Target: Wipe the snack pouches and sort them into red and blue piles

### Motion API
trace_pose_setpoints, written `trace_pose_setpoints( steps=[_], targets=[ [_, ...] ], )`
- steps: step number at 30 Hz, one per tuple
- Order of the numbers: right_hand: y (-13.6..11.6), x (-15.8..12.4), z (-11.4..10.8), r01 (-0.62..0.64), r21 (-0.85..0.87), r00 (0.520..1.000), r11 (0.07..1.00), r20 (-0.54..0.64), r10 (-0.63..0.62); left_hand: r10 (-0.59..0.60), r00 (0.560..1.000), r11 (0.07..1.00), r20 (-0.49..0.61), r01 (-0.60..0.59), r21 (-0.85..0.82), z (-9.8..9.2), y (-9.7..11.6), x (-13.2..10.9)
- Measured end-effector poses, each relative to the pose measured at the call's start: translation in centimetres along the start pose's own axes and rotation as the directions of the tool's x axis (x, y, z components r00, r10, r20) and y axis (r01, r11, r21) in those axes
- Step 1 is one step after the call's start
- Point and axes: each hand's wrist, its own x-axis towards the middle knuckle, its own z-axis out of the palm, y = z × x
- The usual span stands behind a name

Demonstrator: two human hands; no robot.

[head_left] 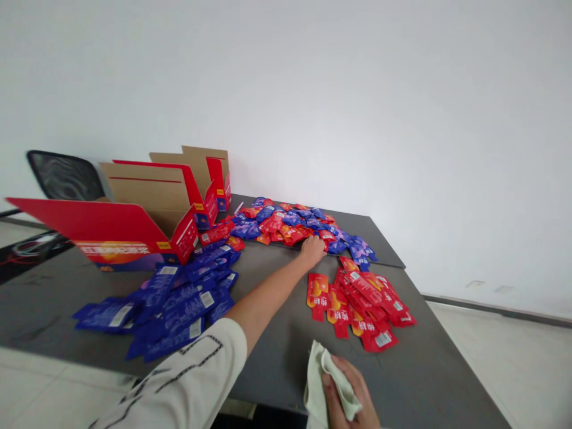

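Observation:
My left hand [313, 249] reaches to the front edge of a mixed pile of red and blue packets [286, 221]. Its fingers are curled at the red packets, and what they grip, if anything, is hidden. My right hand [351, 396], low in view, is closed on a folded pale cloth [316, 381]. Beyond the cloth lies a heap of red packets [364, 304]. On the left, beside my left sleeve, blue packets [179, 301] are spread in an overlapping heap.
Open red cardboard boxes [147, 229] stand in a row at the left of the dark table [429, 363], flaps raised. Behind them is a black mesh chair [65, 176]. A white wall rises behind the table.

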Motion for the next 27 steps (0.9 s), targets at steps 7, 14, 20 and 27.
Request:
trace_pose_setpoints(
  steps=[7, 14, 20, 27],
  targets=[
    [-0.5, 0.1, -0.3, -0.012, -0.014, 1.0, 1.0, 0.027, 0.013, -0.032, 0.996, 0.995, 0.077, 0.039, -0.096, -1.7, -1.1, 0.8],
    [-0.3, 0.4, -0.8, 0.028, 0.023, 0.999, 0.999, 0.042, -0.029, -0.168, 0.986, 0.947, -0.009, 0.159, -0.278, -5.1, -1.8, -1.5],
    [-0.4, 0.9, -1.2, 0.021, 0.001, 0.998, 1.0, 0.057, -0.021, -0.216, 0.972, 0.845, -0.087, 0.142, -0.516, -8.4, -2.0, -8.2],
    [-0.7, 1.0, -1.3, -0.075, -0.006, 0.994, 0.997, 0.079, 0.075, -0.081, 0.987, 0.366, 0.142, 0.162, -0.916, -7.0, -2.4, -21.4]
  ],
)
